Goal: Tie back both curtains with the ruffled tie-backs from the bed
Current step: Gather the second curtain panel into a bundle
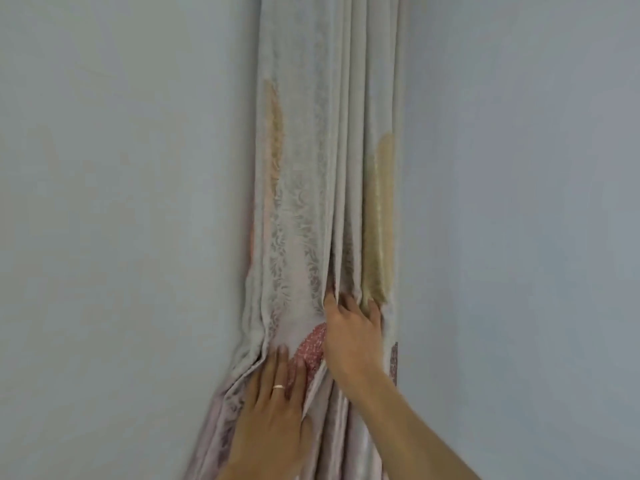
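**Gathering the curtain in the corner before the tie-back goes on**

While the curtain (332, 168) hangs bunched into the corner between the two pale walls (121, 202), I have both hands on its folds. My left hand (273, 407), the one with the ring (279, 386), lies flat against the cloth on the left, fingers straight and close together, pressing the pleats toward the wall. My right hand (349, 337) sits a little higher and to the right, its fingertips tucked into a fold, so I read it as gripping the fabric, though the tips are hidden by the cloth.

No ruffled tie-back shows anywhere; the red patch (311, 348) between my hands looks like part of the curtain's own print. The bed is out of sight too. So I judge this to be the gathering step, with the tying not yet done on this curtain.

To do it well, I would draw the loose right-hand pleats leftward with my right hand while my left keeps the bundle pinned, so the folds stack evenly instead of twisting. I would hold the gather where the bundle already narrows, at the level of my hands. The cloth looks smooth and slippery, so letting go with both hands at once would likely let the folds spring open; one hand should keep the bundle while the other fetches the tie-back.
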The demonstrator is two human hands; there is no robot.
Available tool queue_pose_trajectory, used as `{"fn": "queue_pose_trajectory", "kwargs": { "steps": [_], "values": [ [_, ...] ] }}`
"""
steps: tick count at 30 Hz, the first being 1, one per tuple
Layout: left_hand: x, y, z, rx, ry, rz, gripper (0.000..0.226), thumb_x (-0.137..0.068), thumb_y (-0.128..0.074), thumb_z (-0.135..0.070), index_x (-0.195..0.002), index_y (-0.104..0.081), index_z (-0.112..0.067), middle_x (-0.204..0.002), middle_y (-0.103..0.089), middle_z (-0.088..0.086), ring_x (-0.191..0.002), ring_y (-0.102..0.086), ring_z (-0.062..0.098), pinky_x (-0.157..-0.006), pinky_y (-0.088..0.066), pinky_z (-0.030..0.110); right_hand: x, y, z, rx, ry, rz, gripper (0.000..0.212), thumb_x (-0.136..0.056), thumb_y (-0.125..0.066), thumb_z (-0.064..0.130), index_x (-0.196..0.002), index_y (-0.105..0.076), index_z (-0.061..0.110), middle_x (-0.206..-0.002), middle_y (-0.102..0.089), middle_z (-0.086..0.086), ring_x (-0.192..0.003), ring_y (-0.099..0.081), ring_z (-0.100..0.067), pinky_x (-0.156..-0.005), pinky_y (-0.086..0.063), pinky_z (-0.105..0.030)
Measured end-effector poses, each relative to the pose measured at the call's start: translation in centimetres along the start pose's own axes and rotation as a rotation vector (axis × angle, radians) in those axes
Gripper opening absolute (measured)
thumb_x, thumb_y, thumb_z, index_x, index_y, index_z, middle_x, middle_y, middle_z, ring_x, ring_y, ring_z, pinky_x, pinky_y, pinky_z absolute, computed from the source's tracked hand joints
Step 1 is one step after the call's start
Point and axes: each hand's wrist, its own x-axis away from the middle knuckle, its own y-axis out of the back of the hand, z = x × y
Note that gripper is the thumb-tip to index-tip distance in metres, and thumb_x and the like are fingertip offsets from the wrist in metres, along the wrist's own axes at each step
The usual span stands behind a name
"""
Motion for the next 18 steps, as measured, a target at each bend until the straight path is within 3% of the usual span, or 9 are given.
{"fn": "queue_pose_trajectory", "kwargs": {
  "steps": [6,10,15,16,18],
  "values": [
    [-7.3,-10.6,-4.4,0.148,-0.060,-0.005,0.065,-0.074,-0.041,-0.030,-0.136,-0.054,-0.012,-0.143,-0.045,0.027,-0.137,-0.025,0.043,-0.110,-0.012,0.054,-4.4,-6.1,-8.5,0.108,-0.133,0.085,0.069,-0.091,-0.044,0.004,-0.154,-0.015,0.008,-0.145,-0.053,-0.005,-0.148,-0.023,-0.021,-0.121,-0.011,-0.053],
    [-10.2,-16.8,-7.1,0.218,-0.076,0.079,0.064,-0.076,-0.039,-0.028,-0.137,-0.052,-0.015,-0.144,-0.044,0.026,-0.138,-0.023,0.042,-0.106,-0.018,0.056,-5.8,-9.7,-12.5,0.191,-0.198,0.154,0.069,-0.090,-0.042,0.002,-0.153,-0.017,0.007,-0.141,-0.057,-0.006,-0.145,-0.029,-0.021,-0.120,-0.011,-0.055],
    [-12.3,-21.9,-10.2,0.277,-0.119,0.179,0.061,-0.081,-0.036,-0.030,-0.139,-0.050,-0.018,-0.144,-0.047,0.022,-0.140,-0.022,0.039,-0.109,-0.011,0.051,-6.4,-12.9,-16.6,0.271,-0.275,0.227,0.069,-0.091,-0.041,0.004,-0.154,-0.013,0.008,-0.141,-0.056,-0.006,-0.142,-0.035,-0.023,-0.118,-0.010,-0.056],
    [-12.7,-22.0,-10.5,0.285,-0.102,0.194,0.062,-0.083,-0.033,-0.031,-0.143,-0.045,-0.019,-0.149,-0.039,0.022,-0.144,-0.016,0.040,-0.112,-0.009,0.050,-6.5,-13.2,-17.0,0.278,-0.280,0.232,0.068,-0.092,-0.042,0.005,-0.154,-0.014,0.008,-0.142,-0.054,-0.007,-0.142,-0.035,-0.023,-0.118,-0.011,-0.056],
    [-13.2,-22.6,-10.6,0.273,-0.091,0.191,0.062,-0.091,-0.020,-0.030,-0.152,-0.017,-0.022,-0.157,0.003,0.018,-0.144,0.013,0.035,-0.119,0.004,0.048,-6.5,-13.4,-17.2,0.285,-0.279,0.244,0.067,-0.092,-0.043,0.006,-0.153,-0.015,0.008,-0.143,-0.053,-0.007,-0.140,-0.038,-0.024,-0.119,-0.011,-0.055]
  ]
}}
